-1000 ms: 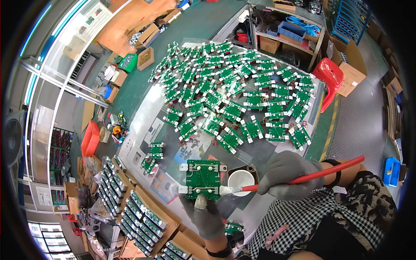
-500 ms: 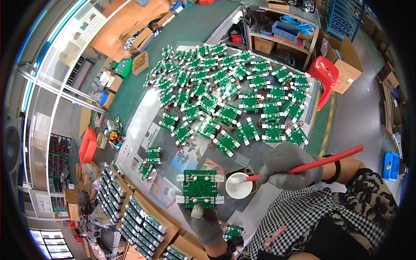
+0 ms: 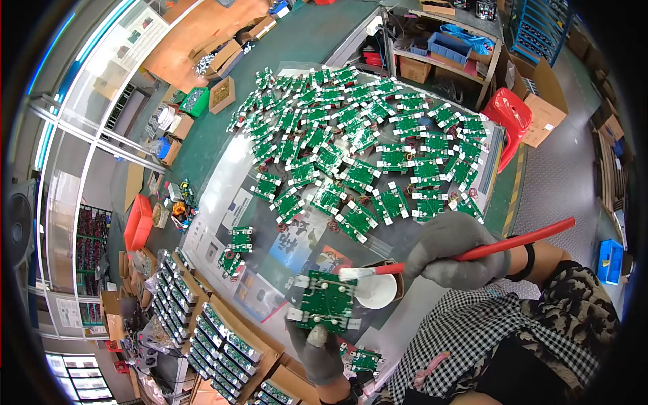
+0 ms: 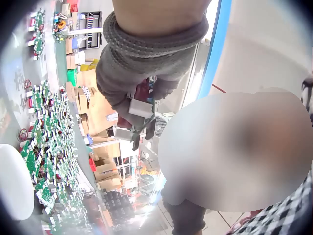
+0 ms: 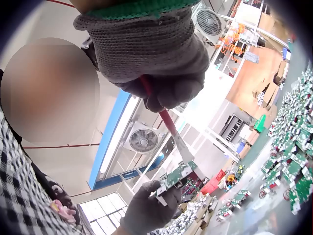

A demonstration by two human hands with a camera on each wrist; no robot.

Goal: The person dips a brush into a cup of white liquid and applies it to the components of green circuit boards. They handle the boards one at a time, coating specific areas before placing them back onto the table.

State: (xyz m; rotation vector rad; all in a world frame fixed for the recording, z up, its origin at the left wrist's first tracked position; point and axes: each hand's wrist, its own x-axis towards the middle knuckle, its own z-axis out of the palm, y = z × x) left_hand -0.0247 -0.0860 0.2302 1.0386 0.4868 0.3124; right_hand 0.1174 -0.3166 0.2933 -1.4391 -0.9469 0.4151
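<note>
My left hand (image 3: 317, 356), in a grey glove, grips a green circuit board (image 3: 324, 298) by its near edge, thumb on top. White metal tabs stick out at the board's sides. My gloved right hand (image 3: 457, 251) holds a brush (image 3: 526, 239) by its long red handle. The pale bristles are at the far right corner of the board, overlapping a tab there. Just right of the board stands a white cup (image 3: 379, 293) inside a brown container. From the right wrist, the brush (image 5: 168, 121) slants down to the board (image 5: 177, 175).
Many similar boards (image 3: 361, 174) cover the far part of the table (image 3: 216, 177). Two boards (image 3: 241, 239) lie apart on the left, and another (image 3: 364, 360) lies by my left wrist. Cartons of boards (image 3: 223, 344) stand at the near left. A red stool (image 3: 507, 121) is beyond the right edge.
The brush went from the near right tab into the white cup, then back to the board at its far right corner. My left hand still holds the board, now slightly turned.
</note>
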